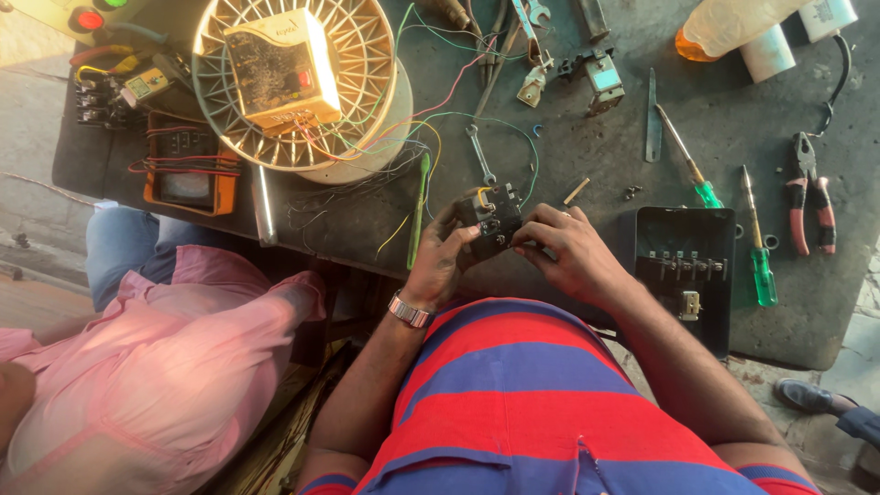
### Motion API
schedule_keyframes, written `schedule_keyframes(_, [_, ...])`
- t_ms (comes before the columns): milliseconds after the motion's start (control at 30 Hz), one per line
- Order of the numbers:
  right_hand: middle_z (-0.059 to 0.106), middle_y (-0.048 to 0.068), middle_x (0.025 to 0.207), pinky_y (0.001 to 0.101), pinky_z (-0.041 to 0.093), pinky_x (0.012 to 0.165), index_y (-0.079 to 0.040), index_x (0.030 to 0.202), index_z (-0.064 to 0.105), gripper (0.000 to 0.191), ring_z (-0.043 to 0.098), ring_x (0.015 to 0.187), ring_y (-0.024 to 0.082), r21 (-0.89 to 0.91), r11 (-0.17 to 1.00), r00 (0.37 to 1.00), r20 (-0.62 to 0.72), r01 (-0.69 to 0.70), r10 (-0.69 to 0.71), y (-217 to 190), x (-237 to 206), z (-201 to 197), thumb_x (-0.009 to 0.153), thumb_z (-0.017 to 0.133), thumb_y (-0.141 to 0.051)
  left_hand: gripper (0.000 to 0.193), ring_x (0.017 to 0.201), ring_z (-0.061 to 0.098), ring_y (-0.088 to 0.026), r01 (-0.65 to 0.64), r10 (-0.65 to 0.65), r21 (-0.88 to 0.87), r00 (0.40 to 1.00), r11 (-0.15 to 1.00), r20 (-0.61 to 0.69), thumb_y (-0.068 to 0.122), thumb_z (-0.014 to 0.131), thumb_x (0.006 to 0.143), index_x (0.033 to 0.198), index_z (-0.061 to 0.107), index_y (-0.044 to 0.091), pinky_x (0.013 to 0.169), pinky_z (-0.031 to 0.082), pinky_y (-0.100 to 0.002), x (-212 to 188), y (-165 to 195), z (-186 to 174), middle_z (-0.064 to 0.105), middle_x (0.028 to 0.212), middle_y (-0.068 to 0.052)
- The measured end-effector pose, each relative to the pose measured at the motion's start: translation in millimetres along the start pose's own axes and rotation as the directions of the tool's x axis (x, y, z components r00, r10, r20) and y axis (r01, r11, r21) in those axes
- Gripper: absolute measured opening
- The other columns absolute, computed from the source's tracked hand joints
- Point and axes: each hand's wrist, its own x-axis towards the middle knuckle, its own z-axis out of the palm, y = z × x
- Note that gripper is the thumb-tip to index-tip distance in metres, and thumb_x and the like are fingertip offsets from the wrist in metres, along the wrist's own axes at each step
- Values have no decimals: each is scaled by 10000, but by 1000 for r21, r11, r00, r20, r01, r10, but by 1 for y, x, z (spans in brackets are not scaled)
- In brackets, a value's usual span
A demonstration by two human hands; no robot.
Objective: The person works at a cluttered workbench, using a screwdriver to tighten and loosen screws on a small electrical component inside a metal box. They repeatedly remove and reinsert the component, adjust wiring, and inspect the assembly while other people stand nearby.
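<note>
Held between both hands over the near edge of the counter (568, 156), just in front of the striped shirt: a small black switch block (490, 220) with a yellow wire looping off its top. Left hand (440, 261) wrapped round the block's left and lower side, thumb up across its front face, fingers closed on it. Right hand (564, 247) pressed to the block's right side, fingertips pinched against its edge, likewise clamped on it rather than spread. Block squarely between the two, so neither hand nearer; both touching. Long axis roughly upright in view, tipped slightly, top end pointing away toward the middle of the counter. Steel watch (410, 310) on the left wrist. Just beyond the block, a small spanner (478, 151) lying lengthwise, and a tangle of coloured wires trailing off to a round white fan housing (367, 82) carrying a yellow box (280, 69). To the right of the right hand, close by, a black tray (687, 275) with a row of terminals; past it two green screwdrivers (756, 247) and red pliers (811, 197). Far left, an orange meter (188, 170) and a person in a pink shirt (174, 367), hands not in play.
</note>
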Motion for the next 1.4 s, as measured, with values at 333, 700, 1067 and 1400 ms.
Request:
schedule_keyframes(333, [645,65,934,388,499,765,-75,927,691,132,638,850,260,197,979,995,-71,-50,65,2,-1,-6,834,774,-119,531,1235,637,-283,-10,10,-8,999,1000,44,22,581,945,1466,476,-4,1025,579,-476,0,4,16,595,1384,-155])
schedule_keyframes(700, [649,93,802,344,512,652,-25,891,664,202,637,725,220,380,900,968,-43,-212,246,17,-6,1,795,831,-88,540,1259,619,-249,-5,4,76,1000,997,2,1,577,927,1461,498,16,1040,560,-454,5,-3,17,598,1395,-120])
schedule_keyframes(1067, [738,39,881,456,359,925,-131,852,754,80,681,966,266,-468,841,958,-51,-271,281,83,-29,-4,819,683,-148,489,1133,658,-204,26,-16,84,993,996,-114,40,590,926,1412,536,39,932,595,-444,3,-1,4,641,1282,-78])
schedule_keyframes(1400, [717,15,871,455,368,884,-164,914,748,108,648,969,240,-505,836,972,-25,-215,235,80,-28,0,817,725,-204,477,1152,668,-221,4,-3,15,999,1000,-38,6,582,953,1427,526,14,978,593,-441,4,-4,4,642,1291,-98])
